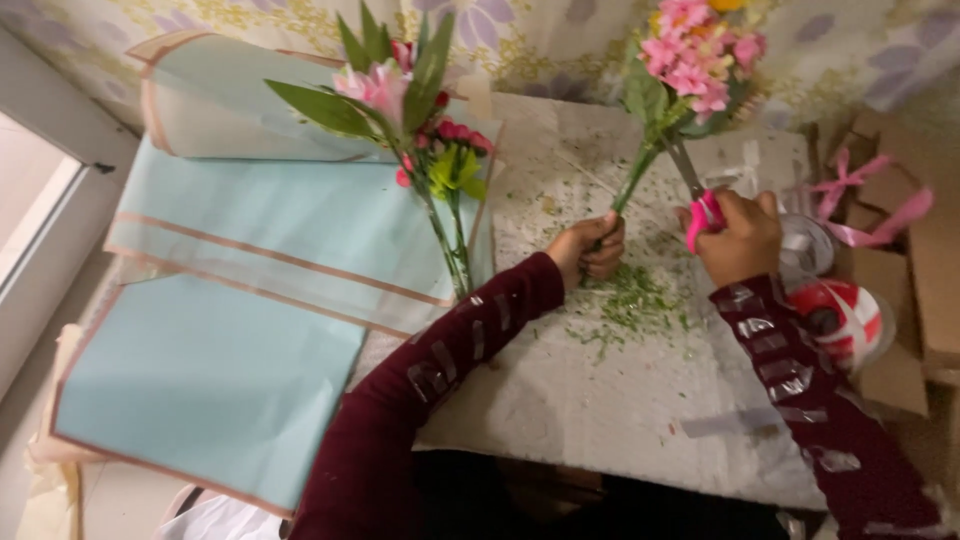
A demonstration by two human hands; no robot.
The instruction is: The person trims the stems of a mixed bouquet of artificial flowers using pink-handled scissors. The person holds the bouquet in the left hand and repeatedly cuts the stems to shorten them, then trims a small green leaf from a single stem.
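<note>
Flowers [690, 50] in a pink bunch stood up over the far side of the bench [620, 400], their green stems squeezed tight in the left hand [592, 245]. The right hand [738, 238] was closed on pink-handled scissors [697, 200], blades up by the stems. The blades were near the left fingers and could have nipped them. A wrong snip could have cut a stem too short.

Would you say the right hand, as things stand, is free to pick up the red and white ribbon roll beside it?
Probably not yet: the right hand is gripping pink-handled scissors. The ribbon roll lies close by its sleeve, with nothing in between.
</note>
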